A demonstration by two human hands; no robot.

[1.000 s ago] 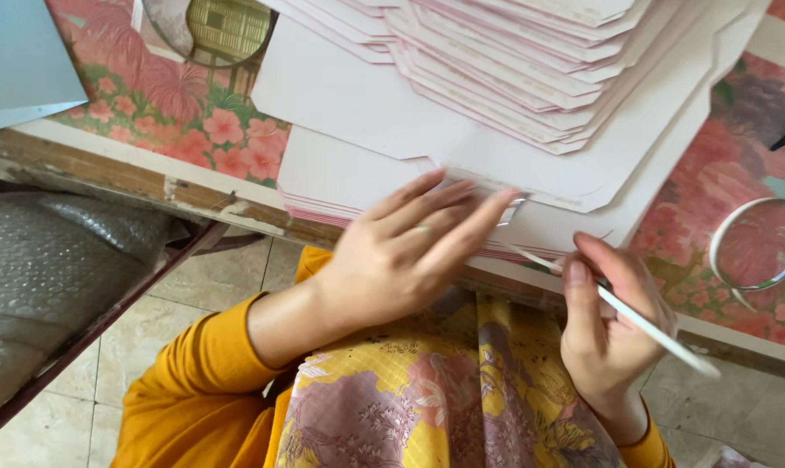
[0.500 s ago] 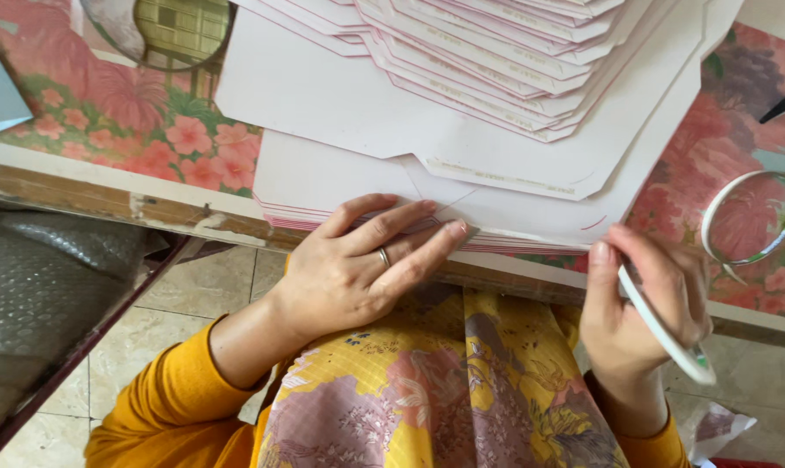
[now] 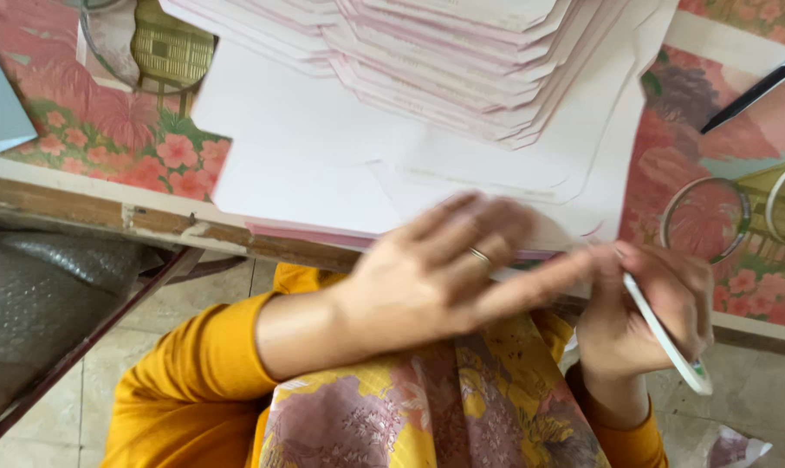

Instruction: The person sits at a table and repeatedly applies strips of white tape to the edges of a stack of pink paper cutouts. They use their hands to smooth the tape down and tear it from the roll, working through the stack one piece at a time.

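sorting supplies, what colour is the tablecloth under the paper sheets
Pink and red floral tablecloth; head view shows it best.

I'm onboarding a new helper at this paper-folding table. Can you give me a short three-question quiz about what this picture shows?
1. True or false: the right hand holds a thin white stick-like tool.
2. Where does the left hand lie? A) on the near edge of the flat white paper cut-outs B) on the floral tablecloth C) on the black pen
3. Fill in: the left hand wears a ___ on one finger.

Key:
1. True.
2. A.
3. Ring.
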